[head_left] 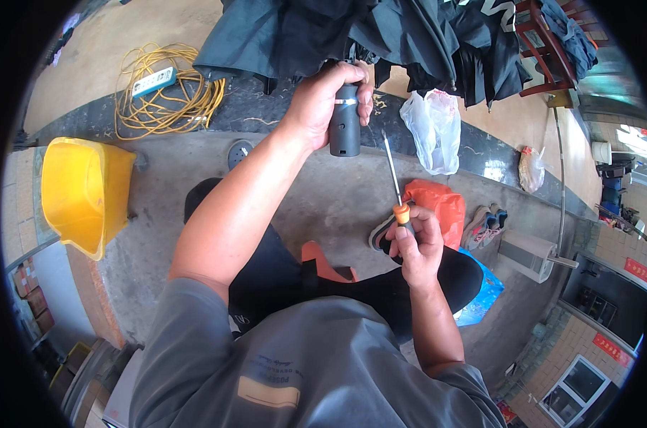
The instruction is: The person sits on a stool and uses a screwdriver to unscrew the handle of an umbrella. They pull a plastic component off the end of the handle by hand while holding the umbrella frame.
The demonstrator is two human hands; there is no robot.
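Observation:
A black umbrella (288,36) hangs loosely folded at the top of the view, its canopy bunched in drooping folds. My left hand (323,100) is wrapped round the umbrella where its thick black handle (345,128) meets the canopy. Small openings show in the handle's side, and a pale ring runs near its upper end. Lower and to the right, my right hand (417,246) grips a screwdriver (394,175) by its orange and black handle. The shaft points up and away, its tip apart from the umbrella handle. My fingers hide part of the screwdriver's handle.
A coiled yellow cable (206,110) with a power strip (154,82) lies at the far left, above a yellow bucket (88,192). White (437,135) and red plastic bags (437,207) sit to the right, near shoes (480,227) and a red-brown chair (544,50).

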